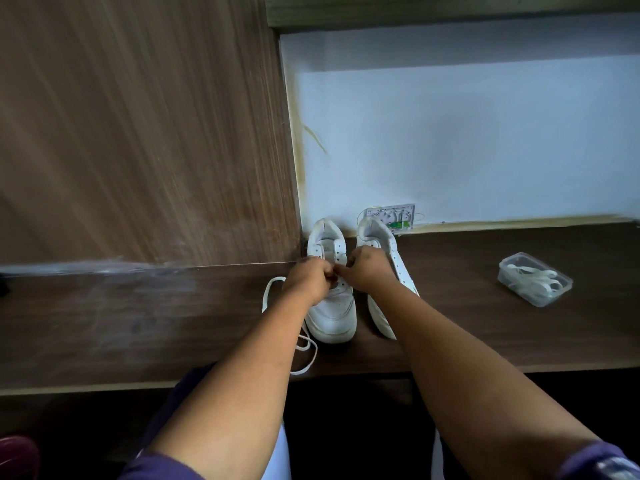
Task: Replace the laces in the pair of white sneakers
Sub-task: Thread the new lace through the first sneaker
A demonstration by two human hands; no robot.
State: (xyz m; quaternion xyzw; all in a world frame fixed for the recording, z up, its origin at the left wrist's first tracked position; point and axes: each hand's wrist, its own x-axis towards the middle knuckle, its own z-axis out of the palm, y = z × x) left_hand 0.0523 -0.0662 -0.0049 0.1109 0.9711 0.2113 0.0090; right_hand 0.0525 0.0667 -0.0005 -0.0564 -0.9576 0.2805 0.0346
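While both sneakers stood on the desk, my left hand and right hand each kept a narrow, curled grip over the left sneaker; whether they pinched its lace, I couldn't tell.

You are working in dim, uneven light: the pale wall is catching the brightest, bluish glow while the dark desk is sinking into shadow. Motion blur is streaking the wooden panel at left and smearing a hazy sheen along its lower edge. Wide-angle distortion is bowing straight lines toward the frame edges. Below the desk, everything is fading to near black, and your forearms are looking soft.
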